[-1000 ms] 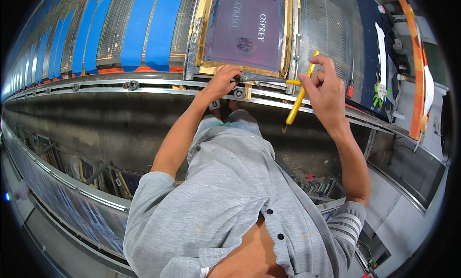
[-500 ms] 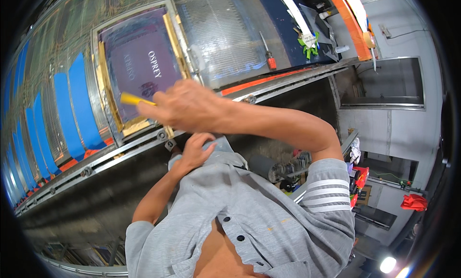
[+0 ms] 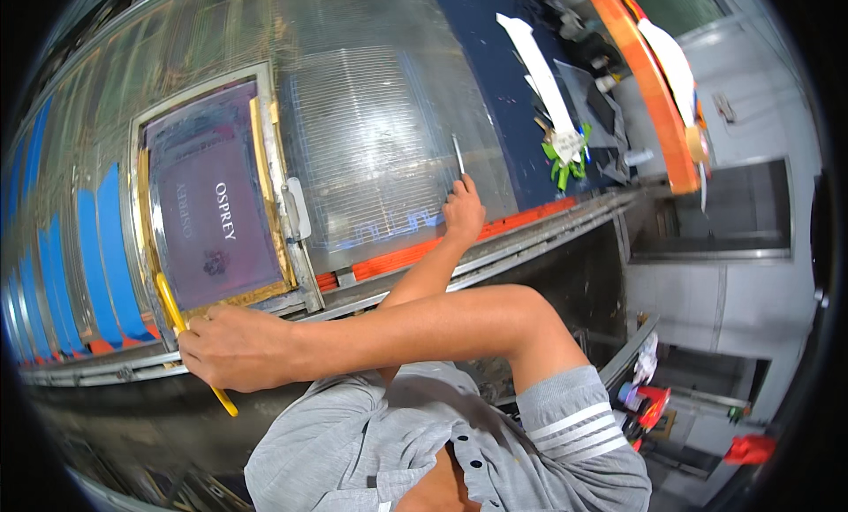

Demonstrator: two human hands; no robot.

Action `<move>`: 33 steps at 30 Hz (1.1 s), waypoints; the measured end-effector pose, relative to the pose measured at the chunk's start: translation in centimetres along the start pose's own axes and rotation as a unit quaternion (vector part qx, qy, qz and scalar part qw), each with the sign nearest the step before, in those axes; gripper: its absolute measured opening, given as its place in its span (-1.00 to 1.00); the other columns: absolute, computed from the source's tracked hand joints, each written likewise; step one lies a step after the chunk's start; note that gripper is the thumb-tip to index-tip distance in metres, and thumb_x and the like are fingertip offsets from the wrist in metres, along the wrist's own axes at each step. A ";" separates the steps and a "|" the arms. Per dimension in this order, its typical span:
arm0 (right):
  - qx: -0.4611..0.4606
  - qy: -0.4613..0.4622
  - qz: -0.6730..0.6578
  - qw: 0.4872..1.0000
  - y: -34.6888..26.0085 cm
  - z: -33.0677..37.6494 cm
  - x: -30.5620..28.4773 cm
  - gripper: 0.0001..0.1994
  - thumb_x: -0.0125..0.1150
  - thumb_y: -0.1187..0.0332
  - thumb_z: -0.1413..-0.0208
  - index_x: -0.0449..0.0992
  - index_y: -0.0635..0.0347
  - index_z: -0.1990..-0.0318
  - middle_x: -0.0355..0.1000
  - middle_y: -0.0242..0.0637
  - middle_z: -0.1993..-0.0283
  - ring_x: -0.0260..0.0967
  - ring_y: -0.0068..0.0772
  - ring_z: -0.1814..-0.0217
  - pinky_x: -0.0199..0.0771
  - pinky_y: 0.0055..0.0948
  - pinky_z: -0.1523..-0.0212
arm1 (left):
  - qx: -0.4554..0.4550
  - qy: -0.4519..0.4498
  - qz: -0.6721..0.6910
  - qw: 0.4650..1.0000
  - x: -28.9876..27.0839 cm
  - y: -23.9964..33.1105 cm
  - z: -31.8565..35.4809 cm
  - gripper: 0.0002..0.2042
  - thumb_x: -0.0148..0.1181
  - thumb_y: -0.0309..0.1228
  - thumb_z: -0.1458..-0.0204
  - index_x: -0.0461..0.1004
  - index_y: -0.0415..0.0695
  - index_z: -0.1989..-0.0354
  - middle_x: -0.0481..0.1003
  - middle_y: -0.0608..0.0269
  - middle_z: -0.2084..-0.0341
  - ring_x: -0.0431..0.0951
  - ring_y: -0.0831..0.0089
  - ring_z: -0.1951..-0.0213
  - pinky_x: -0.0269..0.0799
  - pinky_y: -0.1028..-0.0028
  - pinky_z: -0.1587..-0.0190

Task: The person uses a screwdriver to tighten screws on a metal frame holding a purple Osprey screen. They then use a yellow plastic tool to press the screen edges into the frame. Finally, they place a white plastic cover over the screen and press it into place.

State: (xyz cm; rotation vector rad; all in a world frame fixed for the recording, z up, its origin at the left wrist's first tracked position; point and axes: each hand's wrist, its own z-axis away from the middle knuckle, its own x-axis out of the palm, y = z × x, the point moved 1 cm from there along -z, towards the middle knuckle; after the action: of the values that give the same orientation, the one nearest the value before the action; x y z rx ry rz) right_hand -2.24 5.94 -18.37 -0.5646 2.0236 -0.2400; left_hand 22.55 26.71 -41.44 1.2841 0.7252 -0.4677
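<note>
- Yellow tool (image 3: 170, 298) sat in the right hand (image 3: 243, 346), whose fingers were curled into a fist round its middle; whether its upper end touched anything I could not tell
- The purple-meshed frame (image 3: 199, 256) lay along the near edge of the tabletop (image 3: 380, 26), just right of the blue strips (image 3: 110, 247)
- The right hand had swung leftward in the last second, taking the tool from the frame's near right corner to its near left corner
- The left hand (image 3: 464, 213) had been at the frame's near edge, then off the tabletop; by this moment it had reached beneath the right forearm (image 3: 397, 331) to the tabletop's near edge, well right of the frame, so the arms crossed
- Its fingers had closed on the screwdriver (image 3: 458, 151), which had lain untouched earlier; the handle was mostly hidden, the shaft pointed toward the far edge, and I could not tell whether it had been lifted
- Each hand now had a tool, so the work seemed, in my judgement, to have turned from handling the frame's edge to picking up a second tool
</note>
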 end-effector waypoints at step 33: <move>0.328 -0.153 0.105 0.926 -7.3 -8.3 -1.6 -0.79 0.37 0.47 0.01 0.58 0.22 0.17 0.47 -0.20 0.42 0.44 -0.13 0.43 0.40 -0.24 0.40 | 0.055 -0.168 -0.078 0.981 -51.7 -44.8 36.1 -0.67 0.31 -0.40 -0.03 0.60 0.02 -0.03 0.45 0.21 0.22 0.56 0.13 0.22 0.46 0.15 0.22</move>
State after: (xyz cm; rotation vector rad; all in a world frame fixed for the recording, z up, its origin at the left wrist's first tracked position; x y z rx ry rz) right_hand -6.59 -0.18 -10.11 0.0405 1.5538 -0.6262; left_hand -35.94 -22.90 -31.48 1.2155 0.5206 -0.8408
